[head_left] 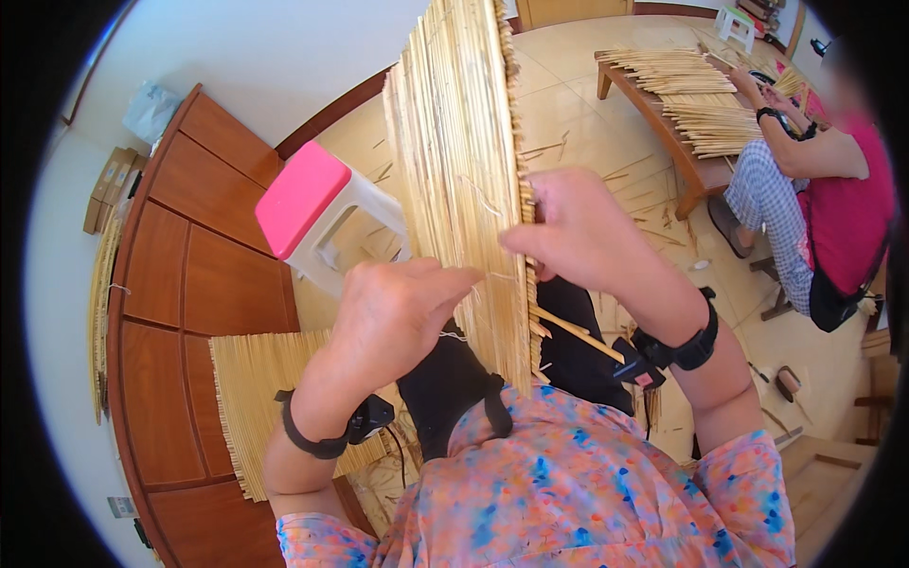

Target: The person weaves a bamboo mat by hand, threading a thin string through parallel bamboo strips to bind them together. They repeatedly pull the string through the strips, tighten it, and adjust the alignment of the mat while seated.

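A long woven mat of thin bamboo sticks (454, 151) stands up from my lap toward the top of the picture. My left hand (393, 312) pinches a thin pale thread against the mat's lower face. My right hand (578, 227) grips the mat's right edge, fingers closed on the stick ends and thread there. A loose stick (578, 333) juts out to the right below that hand. Both wrists wear black bands.
A pink-topped white stool (312, 213) stands left of the mat, beside a brown wooden cabinet (180, 284). A finished mat (251, 407) leans below it. At the right, another person (824, 199) sits at a low wooden bench (682, 133) covered in sticks.
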A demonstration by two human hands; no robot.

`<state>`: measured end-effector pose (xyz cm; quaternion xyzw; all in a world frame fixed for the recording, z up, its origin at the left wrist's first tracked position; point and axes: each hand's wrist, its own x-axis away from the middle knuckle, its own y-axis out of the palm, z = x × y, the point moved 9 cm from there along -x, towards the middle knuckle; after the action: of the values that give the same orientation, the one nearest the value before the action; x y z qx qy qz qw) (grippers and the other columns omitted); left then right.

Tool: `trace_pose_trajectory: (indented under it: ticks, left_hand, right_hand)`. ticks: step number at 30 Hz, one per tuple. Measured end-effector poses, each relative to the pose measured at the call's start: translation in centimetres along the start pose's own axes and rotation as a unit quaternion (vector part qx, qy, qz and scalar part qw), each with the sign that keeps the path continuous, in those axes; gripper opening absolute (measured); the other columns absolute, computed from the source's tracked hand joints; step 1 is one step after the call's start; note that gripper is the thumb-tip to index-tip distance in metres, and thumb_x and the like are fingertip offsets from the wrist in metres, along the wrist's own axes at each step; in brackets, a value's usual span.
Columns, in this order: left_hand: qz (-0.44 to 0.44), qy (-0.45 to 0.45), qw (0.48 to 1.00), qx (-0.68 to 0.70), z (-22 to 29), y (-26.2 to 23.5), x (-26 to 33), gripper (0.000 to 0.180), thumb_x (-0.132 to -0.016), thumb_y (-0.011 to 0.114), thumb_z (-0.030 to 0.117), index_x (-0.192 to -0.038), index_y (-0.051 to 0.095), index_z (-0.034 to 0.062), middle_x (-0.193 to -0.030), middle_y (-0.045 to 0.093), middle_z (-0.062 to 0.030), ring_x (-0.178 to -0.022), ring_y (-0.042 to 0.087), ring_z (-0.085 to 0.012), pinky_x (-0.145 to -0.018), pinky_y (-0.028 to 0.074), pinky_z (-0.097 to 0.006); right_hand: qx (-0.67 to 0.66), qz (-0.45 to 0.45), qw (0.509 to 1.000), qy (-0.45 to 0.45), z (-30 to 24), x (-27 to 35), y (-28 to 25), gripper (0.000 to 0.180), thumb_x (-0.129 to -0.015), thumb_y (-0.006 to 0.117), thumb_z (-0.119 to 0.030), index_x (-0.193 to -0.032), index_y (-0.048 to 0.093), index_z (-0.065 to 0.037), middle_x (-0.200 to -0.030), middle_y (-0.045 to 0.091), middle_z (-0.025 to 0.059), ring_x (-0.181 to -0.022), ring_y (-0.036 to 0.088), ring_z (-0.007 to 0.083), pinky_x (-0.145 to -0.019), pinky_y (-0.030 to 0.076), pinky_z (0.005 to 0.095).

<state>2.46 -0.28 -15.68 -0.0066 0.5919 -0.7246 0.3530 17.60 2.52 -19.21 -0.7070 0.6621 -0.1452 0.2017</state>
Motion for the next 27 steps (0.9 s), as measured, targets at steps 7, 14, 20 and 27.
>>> trace_pose_trajectory:
  ticks: [7,14,20,27]
  left_hand:
    - [0.023,-0.061,0.998,0.013,-2.7,-1.8,0.0,0.017,-0.082,0.070,0.001,-0.097,0.075,0.0069,-0.073,0.066,-0.0142,-0.064,0.065,-0.0320,-0.056,0.049,-0.038]
    - [0.061,-0.062,0.995,0.051,-4.2,-1.3,-1.3,0.013,-0.085,0.069,0.006,-0.096,0.075,0.0073,-0.074,0.067,-0.0146,-0.064,0.065,-0.0331,-0.056,0.050,-0.039]
    - [0.091,-0.033,0.991,0.094,-4.3,-1.9,-2.7,0.012,-0.085,0.070,0.007,-0.096,0.076,0.0082,-0.076,0.068,-0.0151,-0.065,0.066,-0.0337,-0.057,0.052,-0.038]
    - [0.028,-0.075,0.992,0.100,-7.0,0.5,0.5,0.014,-0.084,0.070,0.006,-0.097,0.076,0.0074,-0.073,0.067,-0.0152,-0.066,0.065,-0.0331,-0.058,0.051,-0.038]
  right_hand:
    - [0.022,-0.029,0.999,0.012,-2.3,-4.3,0.9,0.020,-0.079,0.064,-0.008,-0.085,0.067,0.011,-0.064,0.065,0.0129,-0.052,0.065,0.0174,-0.048,0.054,0.0303]
    - [-0.046,-0.021,0.997,0.053,-2.2,-5.5,-0.3,0.020,-0.078,0.067,-0.008,-0.086,0.068,0.010,-0.067,0.066,0.0133,-0.053,0.066,0.0193,-0.048,0.055,0.0305]
    - [-0.028,-0.018,0.997,0.072,-3.5,-5.4,-2.2,0.023,-0.078,0.067,-0.010,-0.085,0.067,0.011,-0.070,0.066,0.0168,-0.053,0.066,0.0212,-0.049,0.056,0.0320]
    - [-0.001,-0.079,0.986,0.147,0.1,-6.5,3.4,0.021,-0.076,0.067,-0.009,-0.078,0.065,0.012,-0.060,0.064,0.0157,-0.048,0.065,0.0206,-0.047,0.055,0.0313]
